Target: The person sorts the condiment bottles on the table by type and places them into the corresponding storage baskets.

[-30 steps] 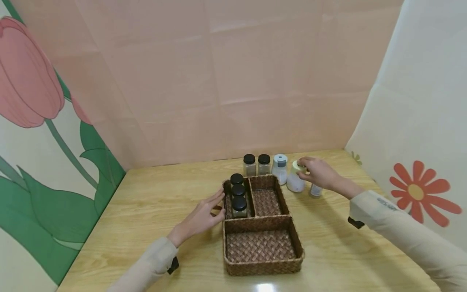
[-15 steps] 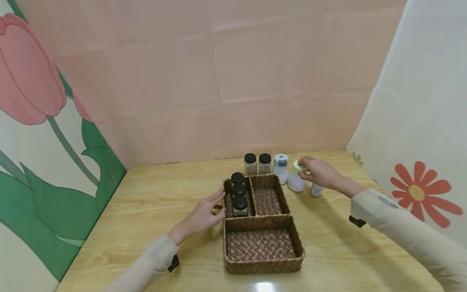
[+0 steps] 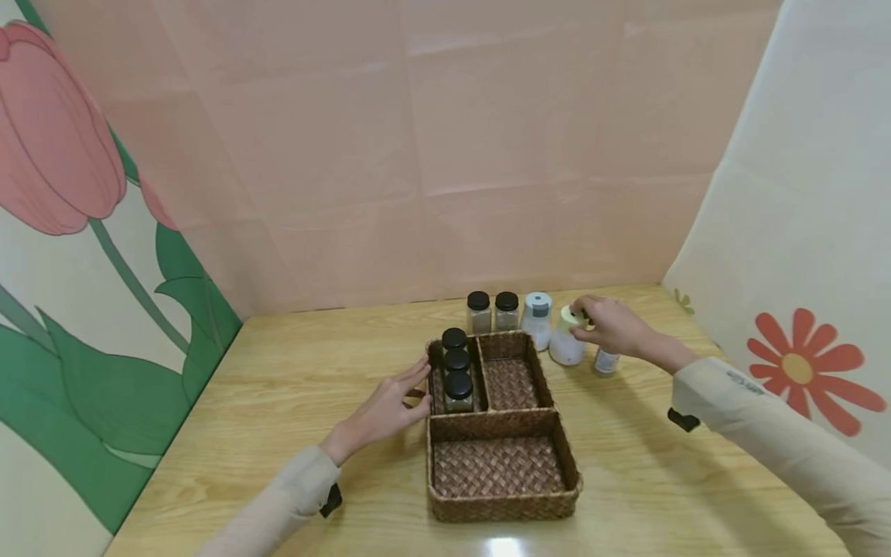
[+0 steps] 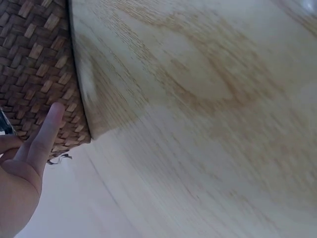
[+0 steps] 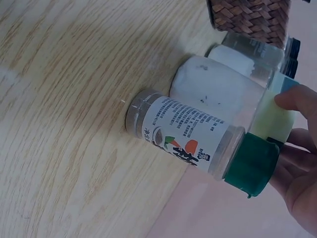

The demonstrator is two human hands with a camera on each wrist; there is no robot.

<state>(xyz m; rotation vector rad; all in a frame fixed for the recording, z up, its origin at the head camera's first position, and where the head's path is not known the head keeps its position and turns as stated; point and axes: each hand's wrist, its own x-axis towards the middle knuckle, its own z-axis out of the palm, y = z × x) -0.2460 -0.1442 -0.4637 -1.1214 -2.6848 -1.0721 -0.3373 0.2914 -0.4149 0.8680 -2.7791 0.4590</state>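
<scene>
My right hand point(image 3: 616, 326) pinches the pale yellow lid of a seasoning jar point(image 3: 567, 350) with white contents, thumb on one side and fingers on the other. The jar stands upright on the table. Right beside it is a labelled seasoning shaker point(image 5: 185, 134) with a green cap, which the hand partly covers in the head view. My left hand point(image 3: 381, 414) touches the left wall of a brown woven basket point(image 3: 503, 509) with its fingers extended. Three black-lidded jars point(image 3: 458, 385) line the basket's back-left compartment.
Behind the basket, two black-lidded jars point(image 3: 506, 309) and a blue-lidded jar point(image 3: 537, 321) stand in a row. A pink cloth backdrop point(image 3: 334, 193) rises behind the wooden table point(image 3: 299, 363), with patterned cloths at both sides.
The camera view shifts slightly. Both hands stay in place, the right still at the yellow lid and the left at the basket's wall.
</scene>
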